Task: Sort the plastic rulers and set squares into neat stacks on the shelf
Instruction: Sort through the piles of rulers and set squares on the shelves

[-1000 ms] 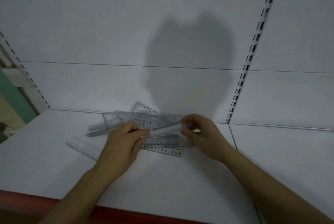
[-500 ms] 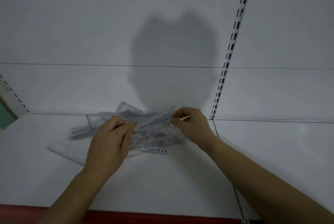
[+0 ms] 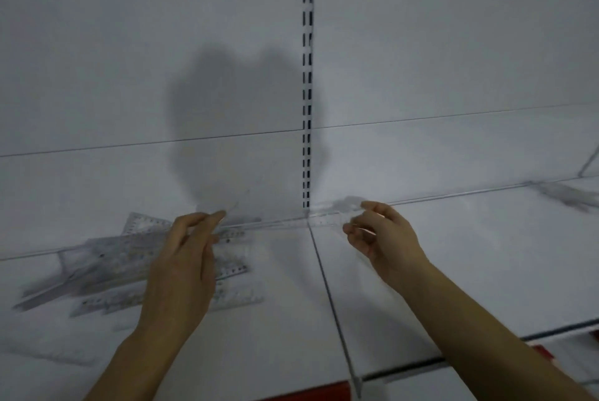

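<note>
A jumbled pile of clear plastic rulers and set squares point(image 3: 136, 258) lies on the left section of the white shelf point(image 3: 278, 329). My left hand point(image 3: 181, 267) rests over the pile's right side with fingers fairly straight, fingertips near the back wall. My right hand point(image 3: 382, 238) pinches the right end of one clear ruler point(image 3: 291, 224). This ruler is lifted and runs roughly level from the left fingertips across the shelf seam. A faint clear edge shows at my left fingertips; what it is stays unclear.
A slotted upright point(image 3: 308, 76) divides the white back wall. A seam point(image 3: 327, 284) splits the shelf into left and right sections. Blurred grey items point(image 3: 567, 195) lie at the back right of the right section. A red strip point(image 3: 308, 392) marks the front edge.
The view has swung right. My right hand has carried the clear ruler right, out of the pile and across the seam. My left hand stays on the pile.
</note>
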The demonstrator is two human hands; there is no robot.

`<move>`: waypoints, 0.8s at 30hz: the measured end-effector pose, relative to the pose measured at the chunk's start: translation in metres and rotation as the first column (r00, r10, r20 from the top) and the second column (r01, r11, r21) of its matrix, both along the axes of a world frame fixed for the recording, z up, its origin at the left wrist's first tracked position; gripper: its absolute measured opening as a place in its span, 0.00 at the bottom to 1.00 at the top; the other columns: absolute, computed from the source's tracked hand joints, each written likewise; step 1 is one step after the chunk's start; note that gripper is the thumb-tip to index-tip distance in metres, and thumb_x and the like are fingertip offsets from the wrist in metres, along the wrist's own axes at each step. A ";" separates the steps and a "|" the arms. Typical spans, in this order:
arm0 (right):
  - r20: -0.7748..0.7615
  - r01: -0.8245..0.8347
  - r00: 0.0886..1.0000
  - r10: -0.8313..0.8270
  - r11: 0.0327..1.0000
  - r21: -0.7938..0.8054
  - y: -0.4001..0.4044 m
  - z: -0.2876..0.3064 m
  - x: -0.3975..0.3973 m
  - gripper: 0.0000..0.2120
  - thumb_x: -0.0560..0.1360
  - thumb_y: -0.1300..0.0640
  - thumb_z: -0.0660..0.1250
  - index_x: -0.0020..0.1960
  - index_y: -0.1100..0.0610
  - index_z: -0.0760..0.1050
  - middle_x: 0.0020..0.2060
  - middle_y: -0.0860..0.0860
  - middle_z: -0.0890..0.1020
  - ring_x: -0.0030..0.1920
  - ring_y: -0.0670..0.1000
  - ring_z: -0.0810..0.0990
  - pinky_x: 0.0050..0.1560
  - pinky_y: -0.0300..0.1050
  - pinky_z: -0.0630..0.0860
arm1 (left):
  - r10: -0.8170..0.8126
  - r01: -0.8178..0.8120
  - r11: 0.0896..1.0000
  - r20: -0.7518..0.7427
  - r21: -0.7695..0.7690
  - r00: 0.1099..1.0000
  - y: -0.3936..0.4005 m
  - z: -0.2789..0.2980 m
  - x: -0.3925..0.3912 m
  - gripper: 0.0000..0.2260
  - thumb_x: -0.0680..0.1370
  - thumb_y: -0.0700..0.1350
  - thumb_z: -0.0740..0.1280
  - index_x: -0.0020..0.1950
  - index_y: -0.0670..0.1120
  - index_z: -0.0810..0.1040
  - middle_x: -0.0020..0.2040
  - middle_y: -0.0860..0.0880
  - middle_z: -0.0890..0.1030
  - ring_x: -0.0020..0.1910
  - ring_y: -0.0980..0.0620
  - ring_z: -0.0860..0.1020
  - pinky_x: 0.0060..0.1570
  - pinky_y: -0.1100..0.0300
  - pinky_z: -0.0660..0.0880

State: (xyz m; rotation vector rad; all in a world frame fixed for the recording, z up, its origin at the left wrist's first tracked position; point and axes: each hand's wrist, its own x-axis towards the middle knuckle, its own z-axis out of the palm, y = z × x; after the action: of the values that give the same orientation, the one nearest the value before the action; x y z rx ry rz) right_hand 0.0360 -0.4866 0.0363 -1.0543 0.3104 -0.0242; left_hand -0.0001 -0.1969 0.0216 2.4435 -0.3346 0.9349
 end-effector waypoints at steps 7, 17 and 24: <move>0.062 0.196 0.979 -0.193 0.980 -0.045 -0.148 -0.003 -0.067 0.12 0.77 0.71 0.63 0.53 0.62 0.84 0.34 0.57 0.82 0.35 0.53 0.80 0.36 0.40 0.80 | -0.227 0.232 0.971 -0.086 0.052 0.970 -0.149 0.007 0.007 0.20 0.81 0.42 0.59 0.73 0.50 0.73 0.55 0.53 0.70 0.44 0.57 0.72 0.43 0.71 0.69; 0.022 0.361 0.930 -0.367 0.924 0.123 -0.390 -0.024 -0.184 0.15 0.76 0.76 0.60 0.59 0.64 0.77 0.37 0.59 0.82 0.38 0.58 0.84 0.41 0.49 0.83 | -0.499 0.502 0.865 -0.115 -0.001 0.859 -0.438 -0.002 -0.021 0.20 0.80 0.38 0.65 0.71 0.51 0.76 0.56 0.55 0.70 0.48 0.59 0.71 0.44 0.65 0.69; -0.040 0.459 0.886 -0.462 0.886 -0.068 -0.529 -0.033 -0.246 0.22 0.75 0.75 0.59 0.60 0.58 0.80 0.35 0.53 0.79 0.35 0.54 0.78 0.37 0.47 0.77 | -0.671 0.678 0.735 -0.135 0.009 0.729 -0.618 0.000 -0.036 0.22 0.78 0.35 0.66 0.72 0.49 0.75 0.58 0.53 0.71 0.48 0.56 0.73 0.45 0.67 0.69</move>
State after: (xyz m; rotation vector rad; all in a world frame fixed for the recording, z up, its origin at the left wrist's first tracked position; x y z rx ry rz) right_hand -0.2104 -1.0158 0.0033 -1.0182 0.6099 -0.4366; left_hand -0.0359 -0.8145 0.0220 2.1296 -1.1313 0.4425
